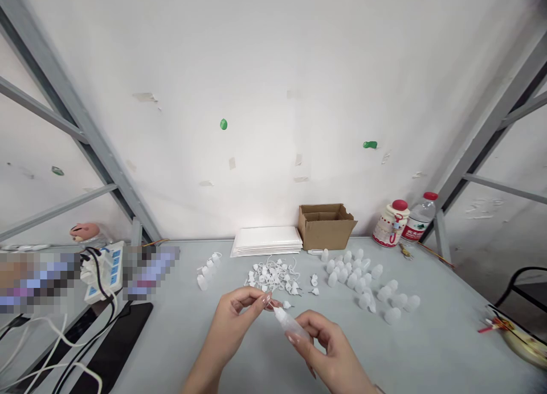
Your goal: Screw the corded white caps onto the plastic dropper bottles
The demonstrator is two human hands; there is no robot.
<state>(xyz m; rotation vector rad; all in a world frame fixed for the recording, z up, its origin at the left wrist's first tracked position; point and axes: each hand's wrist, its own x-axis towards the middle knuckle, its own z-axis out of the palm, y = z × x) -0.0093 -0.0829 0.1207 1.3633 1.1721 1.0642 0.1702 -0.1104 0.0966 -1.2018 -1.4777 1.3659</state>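
Observation:
In my right hand [322, 348] is a small translucent white squeeze bottle [291, 324], tilted with its nozzle up to the left. My left hand [241, 320] is pinched closed just at the nozzle, where a thin pale strand or tip shows between fingers and bottle; what exactly it grips is too small to tell. Beyond the hands lies a pile of white nozzle caps with thin cords [273, 277]. One loose cap [287, 305] rests right behind the bottle. Several similar bottles [352, 277] stand or lie to the right, and a short row of capped bottles [208, 271] is at left.
Against the wall are a stack of white envelopes [267, 243], a cardboard box [327, 234], a patterned jar [390, 226] and a water bottle [420, 218]. A power strip [114, 268], cables and a black keyboard-like slab [115, 345] occupy the left side. Metal frame posts flank the table.

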